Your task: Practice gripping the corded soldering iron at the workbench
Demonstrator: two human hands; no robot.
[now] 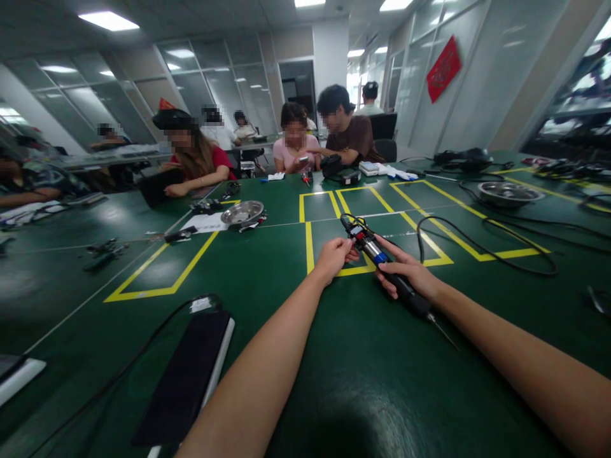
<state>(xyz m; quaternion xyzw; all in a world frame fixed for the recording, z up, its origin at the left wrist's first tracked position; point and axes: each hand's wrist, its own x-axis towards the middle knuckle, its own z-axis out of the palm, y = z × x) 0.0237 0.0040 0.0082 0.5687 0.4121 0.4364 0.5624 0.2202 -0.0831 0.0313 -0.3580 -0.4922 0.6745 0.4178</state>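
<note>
While right fingers point(388, 288) wrap the screwdriver point(401, 285), left fingers point(352, 256) meet its far end.

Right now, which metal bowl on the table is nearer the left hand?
The metal bowl on the picture's left, by the white paper; the other bowl is on the right side, farther from the left hand.

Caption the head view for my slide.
Right hand holds a corded screwdriver over the green table, left hand at its cable end.

Near tabletop point(351, 369) leaves passage; the held tool point(377, 256) blocks ahead, a dark slab point(188, 372) (flat) left.
</note>
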